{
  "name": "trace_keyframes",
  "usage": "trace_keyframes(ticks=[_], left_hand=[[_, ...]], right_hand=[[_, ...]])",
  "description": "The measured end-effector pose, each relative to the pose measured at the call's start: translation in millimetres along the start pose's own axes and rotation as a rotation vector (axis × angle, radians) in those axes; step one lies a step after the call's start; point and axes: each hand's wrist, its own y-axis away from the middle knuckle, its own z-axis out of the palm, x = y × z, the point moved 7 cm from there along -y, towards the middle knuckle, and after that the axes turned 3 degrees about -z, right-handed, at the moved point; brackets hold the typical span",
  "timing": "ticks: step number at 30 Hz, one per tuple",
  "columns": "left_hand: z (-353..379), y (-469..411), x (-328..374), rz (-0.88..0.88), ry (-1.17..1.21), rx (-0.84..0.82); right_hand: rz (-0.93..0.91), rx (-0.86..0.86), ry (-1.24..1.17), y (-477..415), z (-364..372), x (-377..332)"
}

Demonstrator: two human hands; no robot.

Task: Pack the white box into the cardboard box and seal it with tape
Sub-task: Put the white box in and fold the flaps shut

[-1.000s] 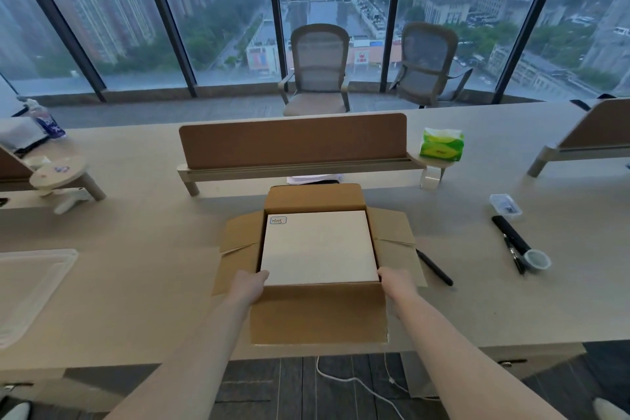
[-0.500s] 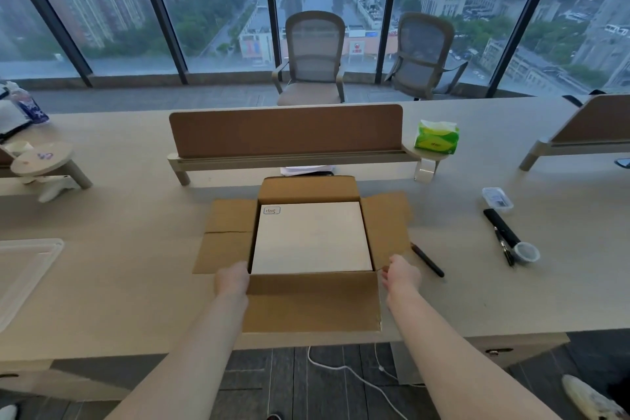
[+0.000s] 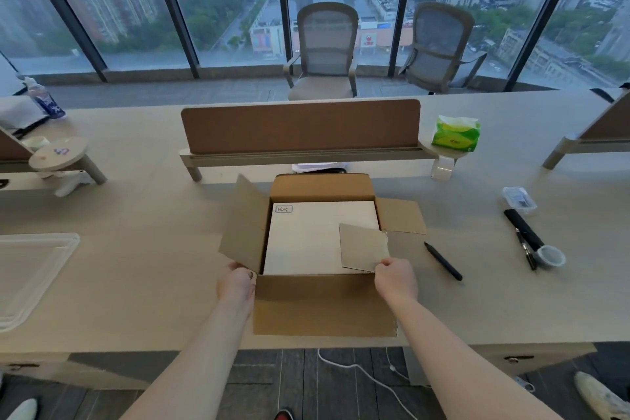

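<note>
Gripping the left flap (image 3: 243, 225) of the cardboard box (image 3: 324, 305), the left hand (image 3: 236, 285) holds it raised. The right hand (image 3: 395, 278) pinches the right flap (image 3: 363, 247) (folded over the white box (image 3: 303, 242)).

A wall of tall windows (image 3: 238, 3) with dark frames (image 3: 172, 7) runs across the back, giving onto hazy tower blocks and green trees; the light is dull, grey daylight. Two mesh-backed chairs stand on grey carpet (image 3: 204, 92) before the glass: the left chair (image 3: 324, 51) faces the desk, the right chair (image 3: 439, 48) is turned a little aside. A long pale desk (image 3: 136, 215) spans the view, with a brown divider (image 3: 300, 128) on a metal base at its middle. Parts of a left divider (image 3: 8, 148) and a right divider (image 3: 606, 123) show at the edges. Below the near edge lies dark plank floor (image 3: 266, 392), with a white cable (image 3: 344, 365) trailing over it
</note>
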Motion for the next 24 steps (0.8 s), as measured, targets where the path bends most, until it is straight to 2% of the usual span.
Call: trace_keyframes(ticks=[3,9,12,17,20,24], left_hand=[[4,-1,8,0.089,-0.262,0.027],[37,2,15,0.280,-0.800,-0.107],[50,-7,19,0.366,-0.927,-0.145],[87,-12,25,0.569,-1.152,-0.343],[102,-22,22,0.556,-1.196,-0.401],[108,-33,16,0.547,-1.264,-0.395]], right_hand=[[0.008,-0.008,0.058,-7,3,-3],[0.059,-0.005,0.155,-26,6,-2],[0.075,0.029,0.180,-34,1,-3],[0.153,0.028,-0.221,-63,0,-3],[0.336,0.076,-0.522,-80,4,5],[0.409,0.145,-0.681,-91,10,6]])
